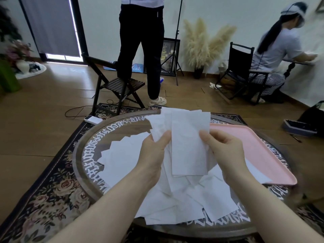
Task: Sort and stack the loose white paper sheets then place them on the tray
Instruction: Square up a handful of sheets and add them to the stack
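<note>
Now both hands, left hand [154, 151] and right hand [226, 149], grip the upright paper sheets [189, 137]; the pink tray [273, 155] lies along the counter's right edge, nearer the right hand.

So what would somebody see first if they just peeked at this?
Probably the two hands in the middle: the left hand and the right hand hold up a fanned bunch of white paper sheets. Under them, more loose sheets lie scattered over a round table with white lettering round its edge. A pink tray sits on the table's right side.
</note>
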